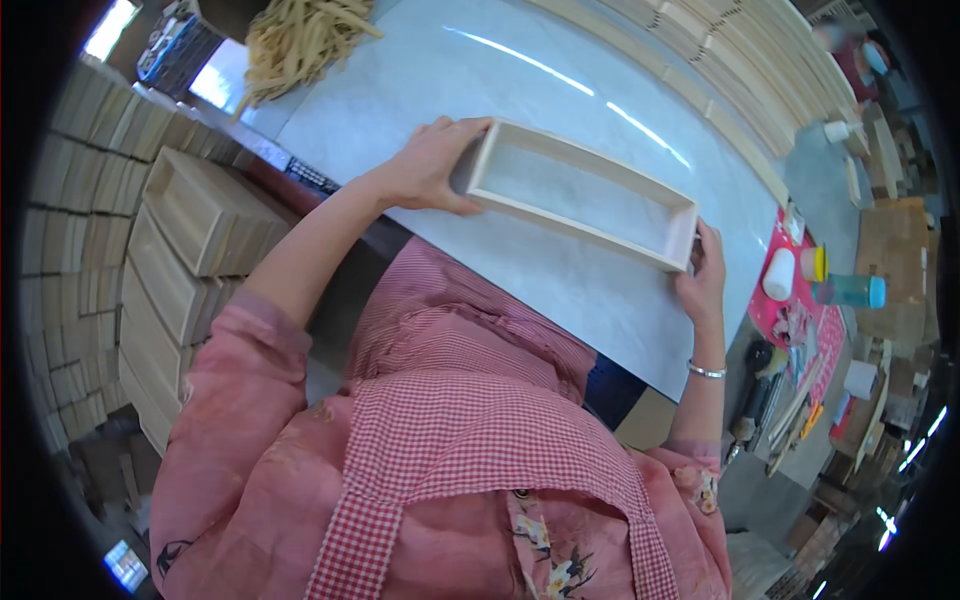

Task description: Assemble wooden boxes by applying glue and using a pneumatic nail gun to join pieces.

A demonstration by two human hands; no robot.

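Note:
A long, narrow rectangular frame [578, 232] of pale wood lies over a glossy white tabletop [400, 80], which shows through its open middle. My left hand [435, 168] grips the short left end, thumb on the near side and fingers at the far corner. At the opposite short end, my right hand [704, 275] is closed round the right near corner, its fingers partly hidden behind the wood. The frame slants, its right end closer to me. Whether it rests on the table or is slightly raised, I cannot tell.
Thin wooden strips [305, 45] are heaped at the table's far left. Long boards [700, 50] lie along the far right. Stacked wooden trays [200, 225] stand to my left. On the right, a pink mat [765, 308] holds a white bottle [779, 274], near a teal bottle [850, 291] and tools.

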